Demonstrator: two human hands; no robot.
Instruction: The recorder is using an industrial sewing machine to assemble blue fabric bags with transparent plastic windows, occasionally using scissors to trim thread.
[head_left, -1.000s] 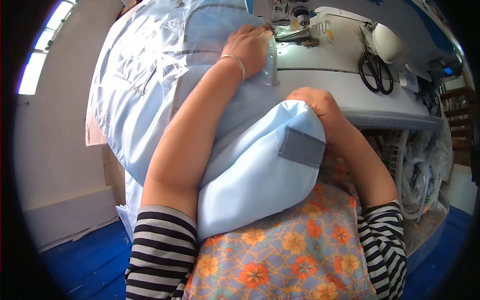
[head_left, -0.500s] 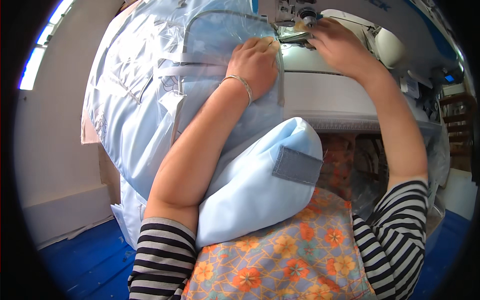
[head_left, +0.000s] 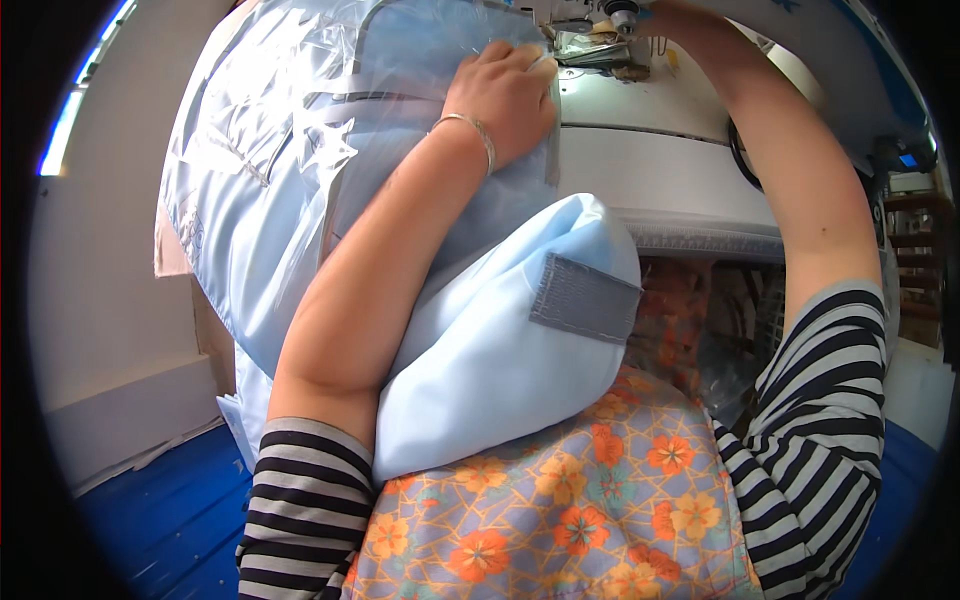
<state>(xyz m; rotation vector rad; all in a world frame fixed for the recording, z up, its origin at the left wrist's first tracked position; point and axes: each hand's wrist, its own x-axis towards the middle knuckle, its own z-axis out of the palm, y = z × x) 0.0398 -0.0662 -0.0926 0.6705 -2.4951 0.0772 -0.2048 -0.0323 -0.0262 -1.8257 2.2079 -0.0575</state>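
My left hand (head_left: 503, 100), a bracelet at its wrist, is closed on light-blue fabric (head_left: 400, 150) near its right edge, beside the presser foot area. Clear plastic (head_left: 290, 90) covers part of this fabric, which has a grey trim. A folded part of light-blue fabric (head_left: 500, 350) with a dark grey patch (head_left: 585, 298) lies over my lap. My right hand (head_left: 665, 18) reaches to the top edge, behind the needle area of the sewing machine (head_left: 850, 60); its fingers are cut off or hidden there.
The machine's white bed (head_left: 660, 170) has a ruler strip (head_left: 690, 240) along its front edge. A black cable loop (head_left: 738, 155) hangs by my right forearm. A white wall (head_left: 110, 270) stands at left, and the floor (head_left: 160, 520) is blue.
My right hand has moved up and away from the needle area, mostly out of the picture. My left hand stays on the fabric. The whole view has shifted slightly.
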